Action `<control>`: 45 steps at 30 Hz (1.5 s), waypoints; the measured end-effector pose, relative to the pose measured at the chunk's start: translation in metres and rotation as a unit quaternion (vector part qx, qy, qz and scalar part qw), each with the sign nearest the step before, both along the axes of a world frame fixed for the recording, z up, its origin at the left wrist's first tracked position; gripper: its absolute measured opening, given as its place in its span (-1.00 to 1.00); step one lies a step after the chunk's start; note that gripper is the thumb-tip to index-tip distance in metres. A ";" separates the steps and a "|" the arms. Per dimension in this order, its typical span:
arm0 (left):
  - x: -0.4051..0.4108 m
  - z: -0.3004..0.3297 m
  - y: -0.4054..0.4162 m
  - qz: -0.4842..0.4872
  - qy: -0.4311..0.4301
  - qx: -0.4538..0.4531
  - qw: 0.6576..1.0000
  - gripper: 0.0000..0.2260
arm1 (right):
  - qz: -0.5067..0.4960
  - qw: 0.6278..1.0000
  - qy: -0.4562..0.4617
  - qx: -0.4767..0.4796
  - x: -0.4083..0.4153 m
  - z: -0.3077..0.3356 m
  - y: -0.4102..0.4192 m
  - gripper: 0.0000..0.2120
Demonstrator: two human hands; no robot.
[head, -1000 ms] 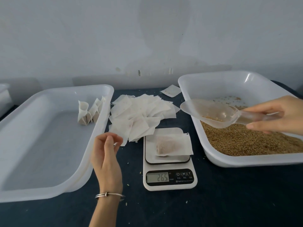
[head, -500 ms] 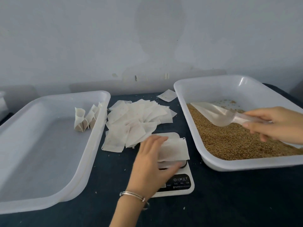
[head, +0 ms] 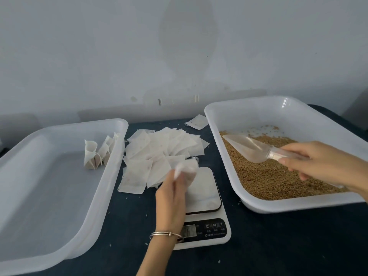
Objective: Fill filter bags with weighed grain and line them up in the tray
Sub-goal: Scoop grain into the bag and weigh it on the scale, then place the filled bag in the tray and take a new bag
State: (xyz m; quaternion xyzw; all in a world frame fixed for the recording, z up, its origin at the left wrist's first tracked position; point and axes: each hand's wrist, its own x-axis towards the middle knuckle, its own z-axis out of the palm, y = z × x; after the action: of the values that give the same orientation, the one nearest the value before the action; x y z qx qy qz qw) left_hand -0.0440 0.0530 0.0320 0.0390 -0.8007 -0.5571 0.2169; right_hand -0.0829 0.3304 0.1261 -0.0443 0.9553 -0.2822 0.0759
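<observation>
Both hands grip: left hand (head: 172, 193) fingers (head: 184, 177) curled round a filter bag (head: 187, 168), right hand (head: 320, 163) fingers pinching the scoop (head: 253, 147).

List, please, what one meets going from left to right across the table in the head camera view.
Left tray with filled bags at its right wall → pile of empty filter bags → left hand gripping a bag → scale → grain tray → clear scoop → right hand holding it.
</observation>
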 end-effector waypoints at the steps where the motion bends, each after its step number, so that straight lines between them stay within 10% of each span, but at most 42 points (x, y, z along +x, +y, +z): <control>1: -0.001 0.004 -0.002 0.018 0.006 0.080 0.997 -0.76 | 0.000 1.000 0.000 0.002 0.000 -0.001 -0.001 -0.90; 5: -0.004 0.030 -0.010 -0.102 -0.056 0.466 0.877 -0.67 | -0.004 1.000 0.000 0.008 0.000 -0.002 -0.002 -0.89; 8: -0.001 0.048 -0.013 -0.183 -0.113 0.561 0.799 -0.63 | -0.004 1.000 -0.001 0.008 -0.001 -0.001 -0.001 -0.93; 13: 0.001 0.054 0.000 -0.181 -0.089 0.406 0.891 -0.69 | -0.005 1.000 -0.010 0.021 0.001 -0.002 0.000 -0.93; 19: 0.000 0.067 -0.006 -0.125 -0.099 0.354 0.921 -0.72 | -0.009 0.999 -0.021 0.030 0.000 -0.006 0.005 -0.90; 24: -0.019 0.100 -0.091 0.013 -0.062 0.093 0.994 -0.74 | -0.029 0.993 -0.018 0.110 -0.010 -0.017 -0.003 -0.64; 35: -0.099 0.027 -0.321 0.255 -0.223 -0.086 0.937 -0.65 | -0.023 0.985 -0.091 0.142 -0.029 -0.049 -0.030 -0.41; 45: -0.114 0.018 -0.266 0.132 -0.307 -0.224 0.915 -0.60 | -0.027 0.987 -0.078 0.140 -0.034 -0.051 -0.017 -0.40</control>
State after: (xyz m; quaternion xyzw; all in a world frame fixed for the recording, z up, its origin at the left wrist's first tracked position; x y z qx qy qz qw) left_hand -0.1577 -0.2133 0.0504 0.2639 -0.9193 -0.2898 0.0348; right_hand -0.1170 0.3133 0.0755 0.0143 0.9773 -0.1507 0.1483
